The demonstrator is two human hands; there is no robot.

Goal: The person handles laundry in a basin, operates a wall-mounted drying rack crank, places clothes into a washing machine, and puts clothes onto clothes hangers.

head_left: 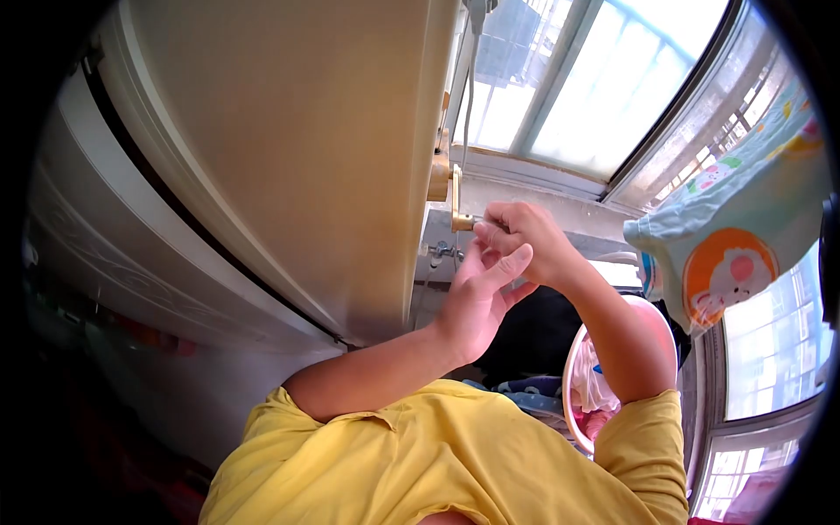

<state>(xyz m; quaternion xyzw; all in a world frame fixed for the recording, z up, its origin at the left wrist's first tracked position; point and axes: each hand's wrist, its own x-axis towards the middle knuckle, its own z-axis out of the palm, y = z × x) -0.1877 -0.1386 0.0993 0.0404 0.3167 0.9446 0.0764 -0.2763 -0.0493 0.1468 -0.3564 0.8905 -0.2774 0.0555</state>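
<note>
A metal hand crank [456,199] sticks out from a wooden block [439,178] fixed beside the window. My right hand [532,241] has its fingers curled round the crank's handle, hiding most of it. Just below, my left hand [477,308] is open, with its thumb spread and its palm turned up. Its fingertips reach close under the right hand; whether they touch the handle is hidden. A pale cord [469,96] runs down the wall near the block.
A large cream door panel [297,149] fills the left side. Below the crank is a metal tap [444,252]. A pink-white basket [573,385] holding clothes stands under my right arm, with dark cloth [525,341] beside it. On the right hangs a patterned towel [652,234] before the windows.
</note>
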